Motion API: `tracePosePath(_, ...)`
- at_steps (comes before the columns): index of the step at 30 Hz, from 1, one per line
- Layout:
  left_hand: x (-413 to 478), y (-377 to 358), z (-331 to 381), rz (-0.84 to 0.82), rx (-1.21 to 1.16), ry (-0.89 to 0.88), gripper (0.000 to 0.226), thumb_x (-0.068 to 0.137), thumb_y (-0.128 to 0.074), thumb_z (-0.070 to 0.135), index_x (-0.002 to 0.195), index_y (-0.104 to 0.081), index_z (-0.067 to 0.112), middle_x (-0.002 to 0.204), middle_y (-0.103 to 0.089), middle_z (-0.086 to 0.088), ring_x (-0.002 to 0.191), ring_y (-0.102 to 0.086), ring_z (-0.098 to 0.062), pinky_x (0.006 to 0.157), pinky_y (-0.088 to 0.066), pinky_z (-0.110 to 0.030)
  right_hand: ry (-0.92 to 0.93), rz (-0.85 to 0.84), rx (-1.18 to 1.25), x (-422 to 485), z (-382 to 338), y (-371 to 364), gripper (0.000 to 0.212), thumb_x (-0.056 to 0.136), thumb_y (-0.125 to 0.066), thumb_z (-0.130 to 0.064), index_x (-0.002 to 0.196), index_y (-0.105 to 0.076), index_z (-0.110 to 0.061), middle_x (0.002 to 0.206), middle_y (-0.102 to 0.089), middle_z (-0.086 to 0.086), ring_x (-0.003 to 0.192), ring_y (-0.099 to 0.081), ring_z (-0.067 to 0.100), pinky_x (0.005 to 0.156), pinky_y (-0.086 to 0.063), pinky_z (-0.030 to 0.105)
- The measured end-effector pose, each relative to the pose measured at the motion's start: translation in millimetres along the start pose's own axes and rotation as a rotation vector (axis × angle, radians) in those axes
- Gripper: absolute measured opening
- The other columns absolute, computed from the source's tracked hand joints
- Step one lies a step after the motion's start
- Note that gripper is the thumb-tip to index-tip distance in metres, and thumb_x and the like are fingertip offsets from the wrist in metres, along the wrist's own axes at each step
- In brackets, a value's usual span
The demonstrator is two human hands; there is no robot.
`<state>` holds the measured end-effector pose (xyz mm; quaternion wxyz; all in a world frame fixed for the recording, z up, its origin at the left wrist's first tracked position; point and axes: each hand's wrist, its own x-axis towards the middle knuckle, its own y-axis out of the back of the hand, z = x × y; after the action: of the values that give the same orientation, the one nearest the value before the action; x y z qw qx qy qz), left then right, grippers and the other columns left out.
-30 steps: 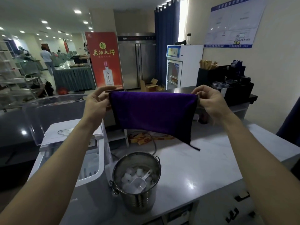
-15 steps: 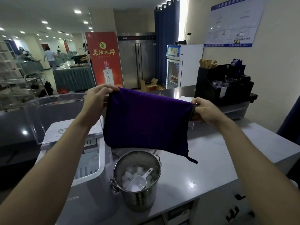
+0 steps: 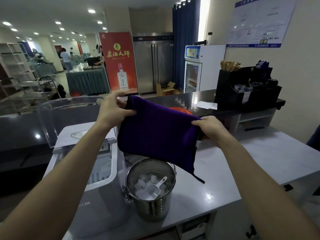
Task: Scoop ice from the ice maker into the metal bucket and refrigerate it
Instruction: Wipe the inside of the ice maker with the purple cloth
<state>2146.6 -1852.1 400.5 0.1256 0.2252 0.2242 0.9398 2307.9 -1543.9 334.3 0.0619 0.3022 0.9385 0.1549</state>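
Holding a purple cloth (image 3: pixel 155 134) stretched between them, the left hand (image 3: pixel 114 110) and right hand (image 3: pixel 209 129) are each pinching an upper edge. Below the hands, the bucket (image 3: pixel 152 208) is sitting on the table (image 3: pixel 242 161) with ice (image 3: pixel 143 182) and a scoop (image 3: pixel 154 187) inside. I'm thinking the cloth's dangling corner could be catching the scoop handle, or a loose pinch could be dropping it into the ice.

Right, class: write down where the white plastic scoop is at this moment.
In the head view, low and centre, the scoop lies inside the metal bucket on the ice, just right of the ice maker.
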Motion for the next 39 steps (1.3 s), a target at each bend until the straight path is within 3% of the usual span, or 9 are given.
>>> tracePosePath(4,-7,-17,10,0.013,-0.045,0.006,0.026,0.087,-0.091,0.022,0.109,-0.077,0.019,0.100,-0.078,-0.002,0.098,-0.076,-0.023,0.091,-0.065,-0.050,-0.008,-0.012,0.162,-10,-34,-20,0.015,0.097,-0.075,-0.014,0.093,-0.075,0.000,0.088,-0.076,0.019,0.063,-0.075,0.024,0.056,-0.062,0.038)
tracePosePath(9,-25,-46,30,-0.133,-0.072,-0.082,0.020,0.102,-0.075,0.029,0.118,-0.066,0.023,0.109,-0.078,-0.003,0.104,-0.076,-0.022,0.094,-0.063,-0.055,0.023,-0.100,0.342,-29,-68,-52,0.019,0.101,-0.071,-0.019,0.102,-0.073,0.000,0.109,-0.076,0.028,0.096,-0.078,0.038,0.090,-0.064,0.055)
tracePosePath(14,-45,-43,31,-0.274,-0.185,-0.077,0.052,0.086,-0.078,0.062,0.121,-0.063,0.027,0.115,-0.077,0.000,0.105,-0.077,-0.016,0.084,-0.066,-0.037,-0.076,-0.561,0.848,-47,-79,-54,0.056,0.112,-0.037,-0.036,0.141,-0.052,0.009,0.131,-0.069,0.031,0.122,-0.071,0.041,0.105,-0.058,0.051)
tracePosePath(16,-49,-41,27,-0.242,-0.097,-0.146,0.052,0.083,-0.088,0.050,0.123,-0.062,0.027,0.117,-0.076,0.004,0.105,-0.076,-0.013,0.085,-0.066,-0.034,-0.041,-0.670,0.887,-47,-74,-55,0.056,0.110,-0.034,-0.029,0.145,-0.052,0.010,0.138,-0.066,0.031,0.133,-0.063,0.041,0.117,-0.049,0.051)
tracePosePath(21,-43,-29,17,0.042,-0.286,-0.109,0.025,0.105,-0.062,0.004,0.117,-0.066,0.026,0.105,-0.080,0.001,0.098,-0.078,-0.016,0.083,-0.067,-0.046,0.275,-0.359,0.506,-43,-55,-69,0.037,0.103,-0.049,0.007,0.135,-0.066,-0.001,0.129,-0.074,0.017,0.124,-0.070,0.032,0.106,-0.058,0.046)
tracePosePath(25,-53,-18,11,-0.163,-0.577,-0.065,0.034,0.110,-0.050,0.002,0.136,-0.064,0.017,0.108,-0.081,-0.001,0.088,-0.077,-0.010,0.065,-0.060,-0.022,0.284,-0.321,0.372,-41,-42,-86,0.060,0.085,-0.088,-0.017,0.139,-0.061,-0.025,0.123,-0.075,0.003,0.118,-0.071,0.025,0.098,-0.061,0.046)
tracePosePath(29,-60,7,2,-0.188,-0.762,0.070,0.037,0.104,-0.051,0.025,0.137,-0.067,0.018,0.097,-0.072,0.001,0.083,-0.067,-0.014,0.070,-0.055,-0.030,0.193,-0.481,0.450,-37,-45,-98,0.051,0.075,-0.095,-0.035,0.117,-0.074,-0.015,0.111,-0.081,0.008,0.103,-0.078,0.033,0.095,-0.062,0.059)
tracePosePath(34,-71,67,-16,-0.165,-0.500,0.058,0.062,0.085,-0.076,0.044,0.142,-0.060,0.025,0.116,-0.078,-0.003,0.102,-0.076,-0.024,0.080,-0.064,-0.040,0.445,-0.432,0.177,-38,-79,-128,0.043,0.077,-0.096,-0.034,0.114,-0.078,-0.020,0.103,-0.082,0.001,0.091,-0.080,0.022,0.082,-0.067,0.047)
tracePosePath(39,-64,114,-24,-0.094,-0.152,-0.051,0.033,0.093,-0.082,0.007,0.121,-0.076,0.022,0.111,-0.082,-0.003,0.104,-0.078,-0.024,0.087,-0.066,-0.035,0.554,-0.488,-0.004,-41,-125,-157,0.056,0.070,-0.100,-0.045,0.118,-0.075,-0.032,0.106,-0.081,-0.010,0.092,-0.078,0.011,0.078,-0.066,0.032)
